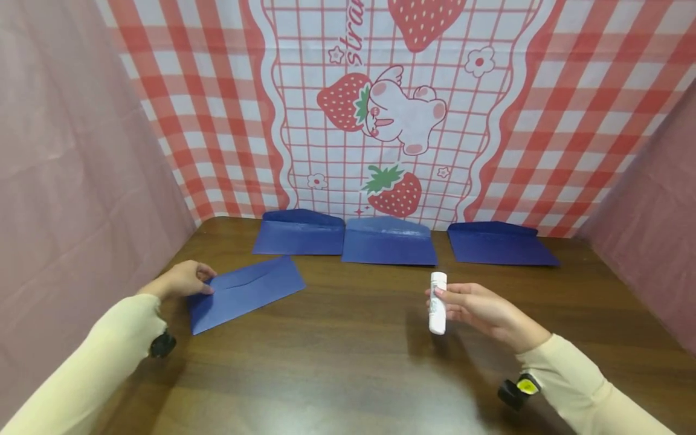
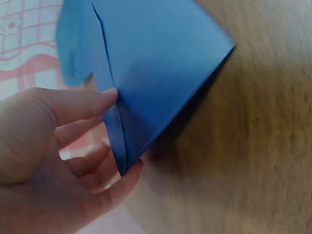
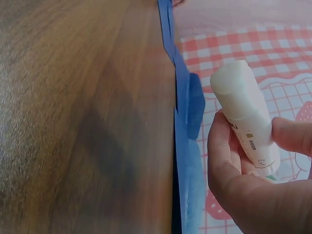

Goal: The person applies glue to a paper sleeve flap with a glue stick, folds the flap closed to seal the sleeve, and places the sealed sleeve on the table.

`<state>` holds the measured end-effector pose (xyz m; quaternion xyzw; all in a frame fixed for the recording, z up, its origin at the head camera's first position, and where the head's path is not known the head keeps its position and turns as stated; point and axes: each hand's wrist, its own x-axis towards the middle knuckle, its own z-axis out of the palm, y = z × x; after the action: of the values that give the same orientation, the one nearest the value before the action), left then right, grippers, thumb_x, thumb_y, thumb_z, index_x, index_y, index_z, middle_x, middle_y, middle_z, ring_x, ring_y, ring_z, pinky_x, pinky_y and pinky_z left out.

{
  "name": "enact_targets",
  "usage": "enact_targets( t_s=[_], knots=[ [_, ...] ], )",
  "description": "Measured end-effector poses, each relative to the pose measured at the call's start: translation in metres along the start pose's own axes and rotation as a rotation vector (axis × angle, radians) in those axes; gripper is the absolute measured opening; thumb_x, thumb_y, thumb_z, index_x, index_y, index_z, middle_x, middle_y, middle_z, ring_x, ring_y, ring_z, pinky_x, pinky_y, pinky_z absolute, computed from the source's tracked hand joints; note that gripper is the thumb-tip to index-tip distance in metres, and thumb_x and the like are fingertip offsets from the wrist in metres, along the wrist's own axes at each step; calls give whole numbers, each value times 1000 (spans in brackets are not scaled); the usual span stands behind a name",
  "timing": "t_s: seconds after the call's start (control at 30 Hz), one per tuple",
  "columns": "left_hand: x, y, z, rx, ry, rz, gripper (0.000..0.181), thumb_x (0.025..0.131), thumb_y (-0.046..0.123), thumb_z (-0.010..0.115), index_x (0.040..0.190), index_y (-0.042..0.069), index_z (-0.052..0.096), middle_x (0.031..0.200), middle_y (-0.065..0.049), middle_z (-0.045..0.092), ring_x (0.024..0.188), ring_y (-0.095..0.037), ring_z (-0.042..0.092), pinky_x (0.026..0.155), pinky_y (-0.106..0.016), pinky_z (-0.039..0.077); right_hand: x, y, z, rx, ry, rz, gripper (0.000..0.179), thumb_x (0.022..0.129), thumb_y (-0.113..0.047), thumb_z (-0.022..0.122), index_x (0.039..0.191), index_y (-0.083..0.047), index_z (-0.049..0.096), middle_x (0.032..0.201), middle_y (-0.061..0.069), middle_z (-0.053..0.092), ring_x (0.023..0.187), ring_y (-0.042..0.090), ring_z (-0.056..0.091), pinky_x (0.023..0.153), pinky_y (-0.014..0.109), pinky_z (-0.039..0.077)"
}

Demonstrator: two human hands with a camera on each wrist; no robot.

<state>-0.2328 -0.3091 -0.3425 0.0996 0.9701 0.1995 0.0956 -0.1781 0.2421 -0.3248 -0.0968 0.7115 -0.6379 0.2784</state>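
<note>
A blue envelope (image 1: 247, 289) lies at a slant on the left of the table, its flap folded against its body. My left hand (image 1: 187, 279) pinches its left end; in the left wrist view the thumb is on the face of the envelope (image 2: 156, 63) and other fingers are behind the edge. On the right, my right hand (image 1: 484, 311) holds a white glue stick (image 1: 437, 302) upright above the table, between thumb and fingers. Small print shows on the glue stick (image 3: 246, 117) in the right wrist view.
Along the back edge lie three more blue envelopes with raised flaps: one at left (image 1: 299, 235), one in the middle (image 1: 388, 244), one at right (image 1: 500, 246). Behind the wooden table (image 1: 326, 362) hangs a strawberry-print cloth (image 1: 217, 121). Pink curtains (image 1: 70, 151) flank both sides.
</note>
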Motion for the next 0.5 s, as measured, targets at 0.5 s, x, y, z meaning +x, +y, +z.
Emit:
enact_targets(
  t_s=[0.5],
  knots=[
    [15,-17,-7,9,32,5,39,67,-1,74,106,-6,68,95,-21,69,89,-29,62,72,-27,46,2,4,3,55,-30,-15,46,101,-22,49,130,13,44,103,-11,70,97,5,67,86,24,54]
  ],
)
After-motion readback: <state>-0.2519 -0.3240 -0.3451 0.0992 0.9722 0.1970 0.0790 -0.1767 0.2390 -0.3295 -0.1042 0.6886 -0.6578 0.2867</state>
